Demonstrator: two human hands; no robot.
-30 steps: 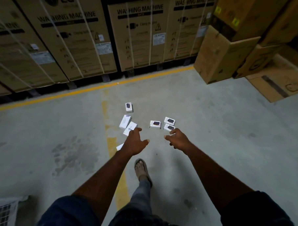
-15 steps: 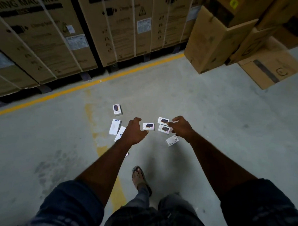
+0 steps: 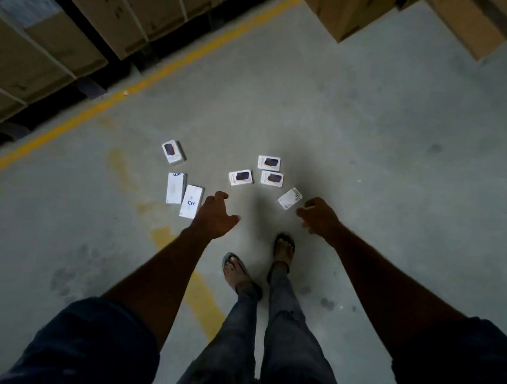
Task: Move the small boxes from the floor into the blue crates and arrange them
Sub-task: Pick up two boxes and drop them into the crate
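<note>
Small white cardboard boxes (image 3: pixel 240 177), 7 on grey concrete floor (image 3: pixel 365 138), lie just ahead of left hand (image 3: pixel 215 216) and right hand (image 3: pixel 318 216), both loosely spread, empty.

1. A grey concrete floor (image 3: pixel 378 168) fills most of the view.
2. A bright yellow painted line (image 3: pixel 141 84) crosses it diagonally from the left edge towards the top centre.
3. Behind that line stand large brown cardboard cartons (image 3: pixel 64 47) bound with pale straps, one bearing a pale label (image 3: pixel 25 4); dark supports show beneath them.
4. More brown cardboard boxes (image 3: pixel 350 13) sit at the top right, near the end of the line.
5. A faded, worn yellow stripe (image 3: pixel 201 300) runs down the floor towards the near edge.
6. A mottled dark stain (image 3: pixel 71 274) lies left of the stripe, and smaller dark spots (image 3: pixel 327 304) lie to its right.
7. Two feet in sandals (image 3: pixel 234 269) stand close together, below dark jeans (image 3: pixel 286 338).
</note>
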